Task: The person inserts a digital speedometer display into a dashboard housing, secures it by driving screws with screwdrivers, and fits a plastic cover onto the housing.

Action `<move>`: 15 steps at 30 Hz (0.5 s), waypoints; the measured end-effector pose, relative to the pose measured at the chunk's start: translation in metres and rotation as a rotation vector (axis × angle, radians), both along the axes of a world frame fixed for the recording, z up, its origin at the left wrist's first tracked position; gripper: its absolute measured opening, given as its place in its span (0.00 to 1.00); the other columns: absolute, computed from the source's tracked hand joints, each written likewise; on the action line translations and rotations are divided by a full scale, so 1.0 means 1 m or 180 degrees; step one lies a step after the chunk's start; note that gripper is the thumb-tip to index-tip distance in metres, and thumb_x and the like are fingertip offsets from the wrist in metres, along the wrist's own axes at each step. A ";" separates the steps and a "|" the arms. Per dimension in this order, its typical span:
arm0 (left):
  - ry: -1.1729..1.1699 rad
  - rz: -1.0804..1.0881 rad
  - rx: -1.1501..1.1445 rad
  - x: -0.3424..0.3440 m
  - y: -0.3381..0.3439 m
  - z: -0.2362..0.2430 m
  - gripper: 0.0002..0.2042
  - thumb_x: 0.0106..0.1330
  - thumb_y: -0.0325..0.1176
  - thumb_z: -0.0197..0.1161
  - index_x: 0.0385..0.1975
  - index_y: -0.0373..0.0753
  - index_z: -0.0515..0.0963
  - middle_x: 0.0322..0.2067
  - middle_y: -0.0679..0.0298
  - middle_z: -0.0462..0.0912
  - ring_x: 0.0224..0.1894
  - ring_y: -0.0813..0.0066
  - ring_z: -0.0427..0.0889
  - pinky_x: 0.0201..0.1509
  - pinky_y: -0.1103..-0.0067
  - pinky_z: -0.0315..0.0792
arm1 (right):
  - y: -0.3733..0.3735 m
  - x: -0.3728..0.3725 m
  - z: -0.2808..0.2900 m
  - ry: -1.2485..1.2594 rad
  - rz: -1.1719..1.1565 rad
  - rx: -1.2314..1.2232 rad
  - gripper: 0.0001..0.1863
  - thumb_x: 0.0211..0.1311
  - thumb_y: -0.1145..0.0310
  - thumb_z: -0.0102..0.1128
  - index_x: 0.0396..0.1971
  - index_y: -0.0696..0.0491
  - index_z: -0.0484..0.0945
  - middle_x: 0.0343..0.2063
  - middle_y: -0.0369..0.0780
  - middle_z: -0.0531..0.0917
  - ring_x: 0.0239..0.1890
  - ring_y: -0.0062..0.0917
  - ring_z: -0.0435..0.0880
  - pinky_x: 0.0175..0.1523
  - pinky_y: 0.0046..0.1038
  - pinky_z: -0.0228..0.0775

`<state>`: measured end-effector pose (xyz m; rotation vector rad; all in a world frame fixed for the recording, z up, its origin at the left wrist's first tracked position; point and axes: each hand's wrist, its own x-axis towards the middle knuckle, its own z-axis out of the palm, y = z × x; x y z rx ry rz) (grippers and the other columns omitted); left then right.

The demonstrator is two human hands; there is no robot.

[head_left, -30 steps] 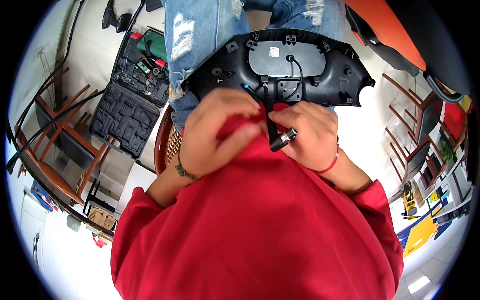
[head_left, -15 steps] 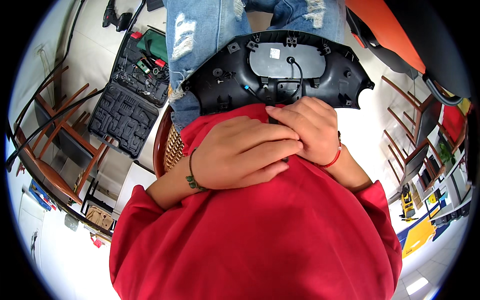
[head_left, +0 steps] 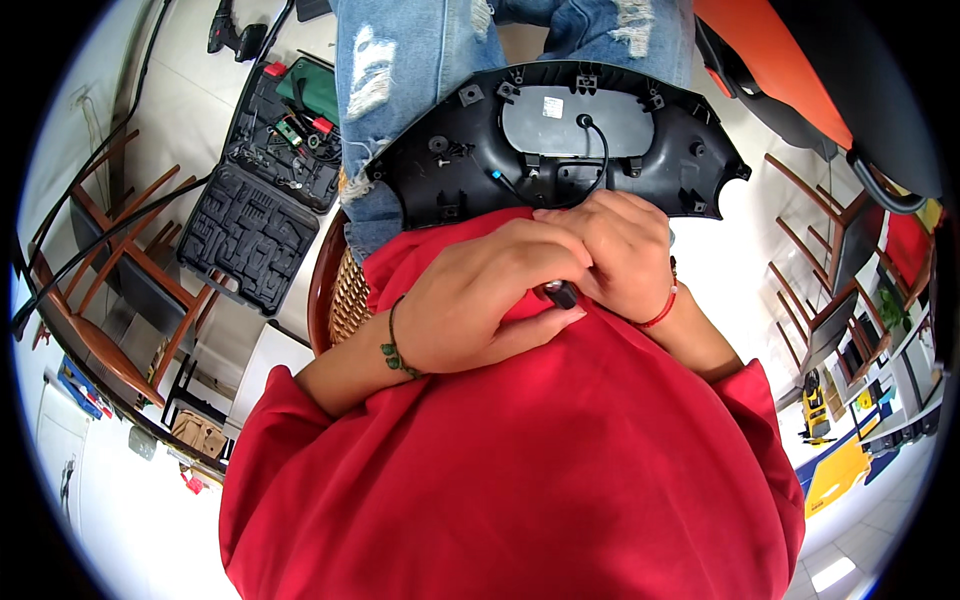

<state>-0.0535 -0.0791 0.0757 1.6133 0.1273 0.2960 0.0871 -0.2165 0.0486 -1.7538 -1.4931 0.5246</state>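
Note:
A black moulded plastic panel, with a grey plate and a black cable in its middle, lies across my lap on blue torn jeans. Both my hands meet at its near edge, against my red shirt. My right hand, with a red string at the wrist, is closed around a dark tool handle, of which only the butt end shows. My left hand, wearing a green bead bracelet, wraps over the same handle and partly covers the right hand's fingers. The tool's tip is hidden.
An open black tool case with bits and a green insert lies on the floor to my left, with a dark power tool beyond it. Wooden chairs stand further left and at the right. An orange and black seat is top right.
My left hand has slid from covering the panel's edge to lie across the right hand. The tool, upright with a silver collar showing a second ago, is now almost hidden between both hands.

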 end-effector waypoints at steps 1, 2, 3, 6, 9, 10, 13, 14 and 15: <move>0.0198 -0.0033 -0.0133 0.000 0.001 0.003 0.21 0.49 0.22 0.74 0.44 0.36 0.75 0.41 0.61 0.84 0.29 0.74 0.78 0.34 0.79 0.72 | 0.000 -0.001 -0.001 0.0064 -0.0084 0.0052 0.12 0.52 0.67 0.67 0.37 0.53 0.83 0.21 0.34 0.79 0.22 0.26 0.77 0.27 0.27 0.68; 0.0296 -0.0051 -0.0199 0.000 0.003 0.004 0.22 0.49 0.21 0.74 0.45 0.36 0.75 0.42 0.61 0.83 0.30 0.75 0.78 0.34 0.79 0.71 | -0.001 -0.002 -0.003 0.0127 -0.0167 0.0105 0.13 0.51 0.66 0.67 0.37 0.53 0.83 0.21 0.34 0.79 0.23 0.26 0.77 0.28 0.27 0.69; 0.0394 -0.0068 -0.0266 0.001 0.004 0.006 0.23 0.49 0.21 0.75 0.46 0.36 0.75 0.42 0.61 0.83 0.30 0.76 0.79 0.34 0.80 0.71 | -0.003 -0.002 -0.004 0.0124 -0.0170 0.0104 0.13 0.51 0.66 0.67 0.37 0.53 0.83 0.21 0.34 0.79 0.23 0.26 0.77 0.28 0.27 0.69; 0.0847 -0.0545 -0.0330 -0.001 0.008 0.006 0.24 0.49 0.23 0.75 0.49 0.35 0.75 0.41 0.62 0.84 0.31 0.79 0.79 0.34 0.81 0.72 | -0.004 0.002 -0.003 0.0120 -0.0171 0.0065 0.14 0.50 0.67 0.68 0.38 0.53 0.83 0.22 0.34 0.80 0.24 0.26 0.79 0.28 0.27 0.70; 0.0849 -0.0516 -0.0015 -0.007 0.005 0.003 0.22 0.52 0.29 0.72 0.48 0.40 0.73 0.37 0.63 0.82 0.35 0.64 0.83 0.37 0.72 0.76 | 0.001 0.007 0.004 0.0367 0.0120 -0.0261 0.15 0.49 0.69 0.68 0.39 0.54 0.83 0.22 0.34 0.80 0.24 0.26 0.79 0.28 0.27 0.70; 0.0610 -0.0444 0.0182 -0.008 0.005 0.001 0.22 0.51 0.28 0.73 0.47 0.38 0.75 0.36 0.63 0.83 0.33 0.66 0.83 0.35 0.74 0.75 | -0.001 0.007 0.000 0.0256 0.0197 -0.0133 0.16 0.50 0.70 0.68 0.40 0.55 0.83 0.22 0.35 0.80 0.24 0.26 0.79 0.28 0.27 0.70; 0.0275 -0.0282 0.0397 -0.005 0.001 -0.002 0.22 0.49 0.28 0.75 0.45 0.37 0.76 0.35 0.62 0.85 0.32 0.66 0.84 0.34 0.76 0.76 | -0.003 0.008 -0.002 0.0114 0.0249 0.0020 0.14 0.50 0.71 0.68 0.39 0.56 0.82 0.21 0.36 0.79 0.23 0.26 0.79 0.27 0.26 0.70; 0.0176 -0.0191 0.0412 -0.004 -0.001 -0.002 0.22 0.48 0.28 0.75 0.45 0.37 0.76 0.34 0.62 0.85 0.34 0.63 0.85 0.36 0.75 0.77 | -0.004 0.007 -0.006 0.0110 0.0138 0.0091 0.12 0.50 0.71 0.68 0.37 0.56 0.81 0.21 0.36 0.79 0.23 0.26 0.79 0.27 0.26 0.69; 0.0175 -0.0196 0.0414 -0.004 0.000 -0.001 0.22 0.48 0.28 0.75 0.45 0.37 0.76 0.34 0.62 0.85 0.34 0.63 0.85 0.36 0.75 0.77 | -0.004 0.007 -0.009 0.0104 0.0026 0.0161 0.11 0.51 0.71 0.68 0.35 0.55 0.81 0.21 0.36 0.79 0.23 0.26 0.79 0.27 0.26 0.69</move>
